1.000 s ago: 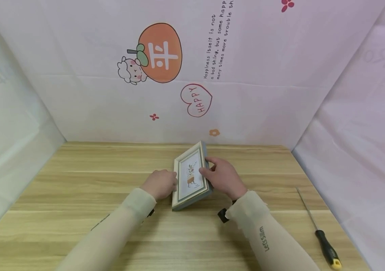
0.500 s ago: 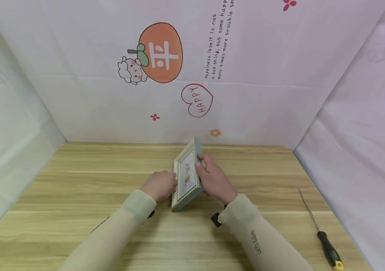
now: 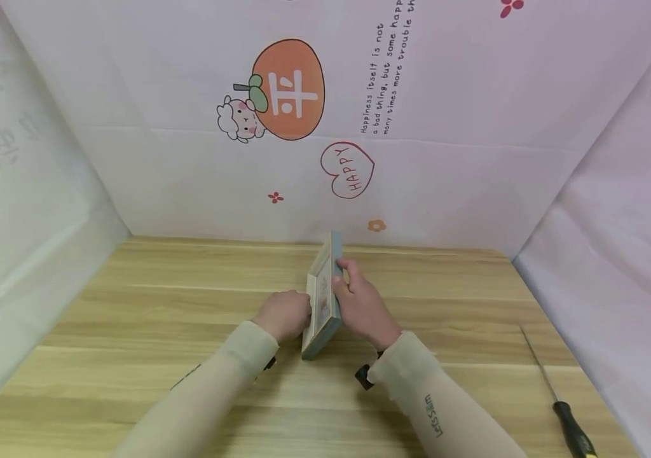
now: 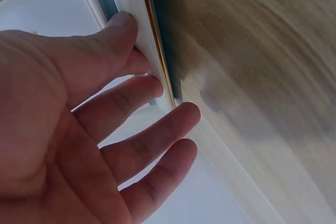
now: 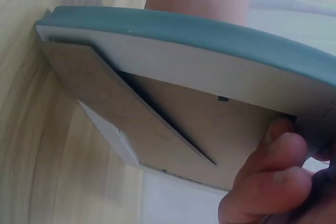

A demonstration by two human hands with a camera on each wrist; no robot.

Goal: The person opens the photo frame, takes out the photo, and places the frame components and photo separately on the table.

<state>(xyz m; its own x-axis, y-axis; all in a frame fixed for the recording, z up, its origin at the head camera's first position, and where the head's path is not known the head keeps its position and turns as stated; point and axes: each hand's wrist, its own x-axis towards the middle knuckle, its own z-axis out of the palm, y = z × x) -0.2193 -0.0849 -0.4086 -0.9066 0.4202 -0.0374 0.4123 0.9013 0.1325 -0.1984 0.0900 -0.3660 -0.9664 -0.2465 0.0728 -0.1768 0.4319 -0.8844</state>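
A picture frame [image 3: 322,331] with a cream front and blue-green sides stands steeply tilted near the back of the table, its front facing left. My left hand [image 3: 284,315] holds its left edge. In the left wrist view, the thumb [image 4: 113,32] and index finger lie on the cream border, while the ring and little fingers extend past it. My right hand [image 3: 362,306] grips the right edge, its thumb at the front and fingers behind. The right wrist view shows the brown backing board [image 5: 194,114] with a flat stand leg [image 5: 115,95] angled out from it.
A screwdriver [image 3: 570,423] with a black and yellow handle lies at the right of the wooden table [image 3: 148,318]. White printed cloth [image 3: 188,191] hangs behind the table and along both sides. A small black device [image 3: 363,376] is strapped to my right wrist.
My right hand has swung the frame's right side up and leftward, so its picture now shows only narrowly. The left hand stays at the left edge. The view has shifted slightly left.
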